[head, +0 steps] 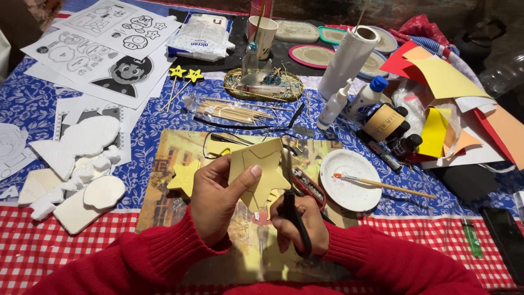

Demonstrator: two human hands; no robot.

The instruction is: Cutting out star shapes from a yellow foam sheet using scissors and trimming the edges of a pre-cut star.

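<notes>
- The right hand (299,223) closes around black-handled scissors (295,218), blades rising into the sheet.
- Just above, the left hand (215,196) pinches a pale yellow star-shaped foam sheet (257,172), thumb on its face.
- It looks light, bendy, easily creased; best held near the cut.
- Beyond lies a white round plate (349,180).

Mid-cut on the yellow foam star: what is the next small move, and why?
Probably close the scissors a little further along the star's lower edge. The left hand pinches the yellow star upright, the right hand has the black scissors at its edge, and surplus foam seems to remain there.
</notes>
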